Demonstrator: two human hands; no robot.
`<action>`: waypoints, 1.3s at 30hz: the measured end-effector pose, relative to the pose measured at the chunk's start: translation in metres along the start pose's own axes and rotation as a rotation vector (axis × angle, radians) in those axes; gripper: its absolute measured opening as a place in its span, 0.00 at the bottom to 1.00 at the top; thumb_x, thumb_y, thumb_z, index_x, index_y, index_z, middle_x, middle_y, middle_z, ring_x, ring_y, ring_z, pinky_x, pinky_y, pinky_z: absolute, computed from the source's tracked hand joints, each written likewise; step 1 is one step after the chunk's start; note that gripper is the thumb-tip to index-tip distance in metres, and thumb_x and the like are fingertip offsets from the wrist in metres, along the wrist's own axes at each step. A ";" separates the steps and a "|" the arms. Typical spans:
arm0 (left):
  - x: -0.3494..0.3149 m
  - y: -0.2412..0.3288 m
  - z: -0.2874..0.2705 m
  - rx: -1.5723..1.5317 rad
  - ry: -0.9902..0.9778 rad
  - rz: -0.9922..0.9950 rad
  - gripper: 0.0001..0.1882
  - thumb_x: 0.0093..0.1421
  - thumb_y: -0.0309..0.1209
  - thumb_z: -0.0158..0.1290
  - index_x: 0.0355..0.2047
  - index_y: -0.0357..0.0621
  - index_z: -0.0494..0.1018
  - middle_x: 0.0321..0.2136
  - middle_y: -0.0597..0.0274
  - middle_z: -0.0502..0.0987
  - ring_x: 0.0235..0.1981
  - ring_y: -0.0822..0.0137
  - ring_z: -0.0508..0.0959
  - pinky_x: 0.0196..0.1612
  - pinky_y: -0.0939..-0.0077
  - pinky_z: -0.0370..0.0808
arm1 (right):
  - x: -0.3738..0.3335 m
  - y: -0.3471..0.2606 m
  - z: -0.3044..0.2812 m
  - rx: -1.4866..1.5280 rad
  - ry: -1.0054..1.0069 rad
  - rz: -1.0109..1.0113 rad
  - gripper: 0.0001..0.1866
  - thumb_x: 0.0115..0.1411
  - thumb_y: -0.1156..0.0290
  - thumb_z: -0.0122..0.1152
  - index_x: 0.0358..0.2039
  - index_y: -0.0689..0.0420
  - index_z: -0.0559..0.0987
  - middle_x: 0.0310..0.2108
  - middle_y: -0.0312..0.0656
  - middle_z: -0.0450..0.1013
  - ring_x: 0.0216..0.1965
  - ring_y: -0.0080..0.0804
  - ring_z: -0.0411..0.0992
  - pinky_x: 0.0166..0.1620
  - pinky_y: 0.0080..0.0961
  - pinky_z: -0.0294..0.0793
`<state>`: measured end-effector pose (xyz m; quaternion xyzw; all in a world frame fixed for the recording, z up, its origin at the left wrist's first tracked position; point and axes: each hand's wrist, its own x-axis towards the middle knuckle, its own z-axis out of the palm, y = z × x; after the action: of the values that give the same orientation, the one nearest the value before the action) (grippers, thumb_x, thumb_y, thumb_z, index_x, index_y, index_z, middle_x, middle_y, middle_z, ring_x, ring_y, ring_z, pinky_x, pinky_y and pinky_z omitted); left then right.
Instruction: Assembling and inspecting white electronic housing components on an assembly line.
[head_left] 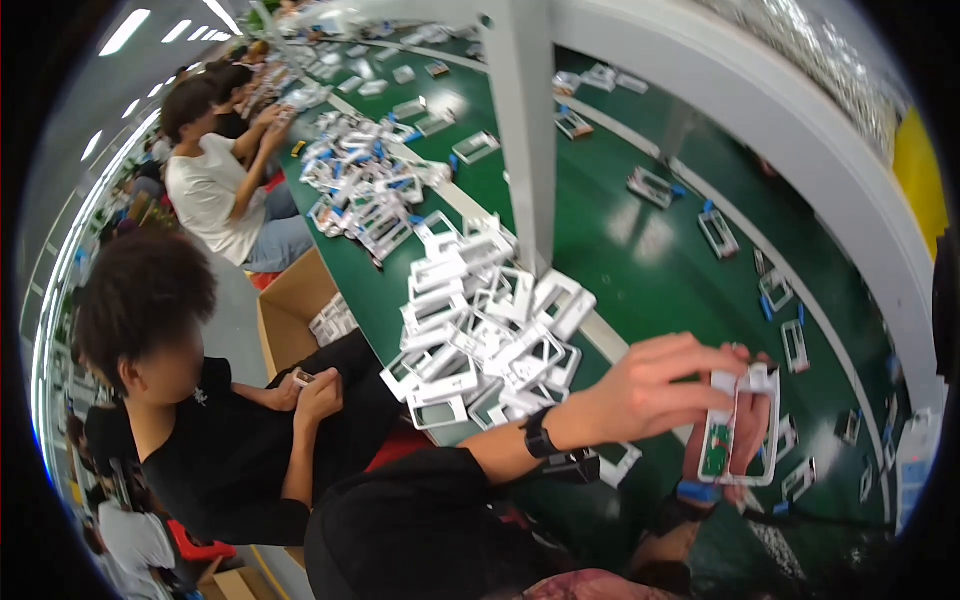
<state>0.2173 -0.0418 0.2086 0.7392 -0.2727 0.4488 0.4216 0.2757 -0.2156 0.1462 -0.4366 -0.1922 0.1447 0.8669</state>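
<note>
Frame (pixel 735 425) with green board (pixel 716 448), gripped from behind by curled right hand (pixel 755 434), long axis near upright in view. Left hand (pixel 662 390) to its upper left, fingers partly bent, tips at top edge; pinch or mere touch unclear. Pile of white frames (pixel 487 338) farther left, nearer left hand than right.

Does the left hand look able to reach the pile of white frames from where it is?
Probably yes: the pile lies close beside the left forearm, with nothing visible between, though the left hand seems busy at the held frame.
</note>
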 end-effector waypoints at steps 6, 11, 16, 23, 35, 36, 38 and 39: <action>-0.006 0.026 -0.001 0.072 -0.088 -0.303 0.25 0.45 0.27 0.65 0.46 0.43 0.75 0.53 0.51 0.70 0.38 0.58 0.75 0.38 0.67 0.75 | 0.009 -0.034 0.021 -0.783 0.226 -0.220 0.38 0.60 0.65 0.61 0.64 0.64 0.55 0.61 0.54 0.58 0.64 0.48 0.58 0.65 0.45 0.59; -0.054 0.047 -0.020 0.225 -0.469 -0.599 0.35 0.45 0.28 0.66 0.55 0.44 0.68 0.54 0.53 0.67 0.49 0.55 0.72 0.49 0.64 0.73 | 0.014 -0.037 0.002 0.214 -0.073 -0.379 0.48 0.50 0.63 0.71 0.64 0.66 0.54 0.62 0.56 0.56 0.65 0.51 0.56 0.65 0.50 0.57; -0.118 0.060 -0.015 0.230 -0.712 -0.687 0.38 0.44 0.27 0.66 0.57 0.44 0.65 0.55 0.54 0.66 0.55 0.53 0.67 0.54 0.62 0.71 | 0.019 -0.038 0.009 -0.438 0.060 -0.597 0.55 0.40 0.63 0.77 0.64 0.64 0.54 0.61 0.54 0.57 0.64 0.51 0.57 0.62 0.51 0.61; -0.145 0.051 0.006 0.455 -0.835 -0.616 0.41 0.42 0.27 0.66 0.58 0.43 0.63 0.55 0.55 0.65 0.58 0.51 0.63 0.57 0.62 0.68 | 0.017 -0.040 0.006 -0.451 0.030 -0.623 0.56 0.36 0.70 0.77 0.64 0.61 0.53 0.60 0.53 0.58 0.63 0.48 0.58 0.61 0.48 0.65; -0.080 0.051 -0.015 0.194 -0.411 -0.902 0.38 0.39 0.27 0.68 0.52 0.40 0.66 0.48 0.53 0.67 0.45 0.54 0.74 0.44 0.66 0.74 | 0.013 -0.031 0.030 -0.457 -0.025 -0.512 0.58 0.34 0.74 0.75 0.65 0.60 0.51 0.60 0.52 0.58 0.60 0.43 0.61 0.60 0.45 0.67; -0.071 0.047 -0.017 0.217 -0.380 -0.915 0.38 0.38 0.27 0.68 0.51 0.40 0.65 0.46 0.53 0.68 0.43 0.55 0.75 0.42 0.66 0.74 | 0.013 -0.032 0.029 -0.463 -0.015 -0.528 0.58 0.34 0.75 0.75 0.65 0.60 0.51 0.60 0.52 0.58 0.60 0.42 0.61 0.60 0.45 0.67; -0.058 0.037 -0.016 0.255 -0.326 -0.937 0.38 0.38 0.27 0.69 0.51 0.40 0.64 0.42 0.54 0.71 0.41 0.58 0.77 0.39 0.68 0.75 | 0.014 -0.032 0.026 -0.475 0.005 -0.550 0.59 0.33 0.75 0.75 0.65 0.60 0.51 0.60 0.52 0.58 0.60 0.41 0.61 0.60 0.44 0.67; -0.054 0.031 -0.014 0.245 -0.334 -0.929 0.38 0.38 0.27 0.69 0.51 0.40 0.64 0.42 0.54 0.71 0.41 0.58 0.77 0.39 0.68 0.75 | 0.016 -0.030 0.024 -0.473 -0.003 -0.560 0.58 0.35 0.74 0.76 0.65 0.60 0.51 0.60 0.52 0.58 0.61 0.42 0.60 0.61 0.45 0.66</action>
<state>0.1625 -0.0439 0.1753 0.8883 0.0757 0.1182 0.4373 0.2810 -0.2090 0.1871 -0.5553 -0.3338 -0.1461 0.7475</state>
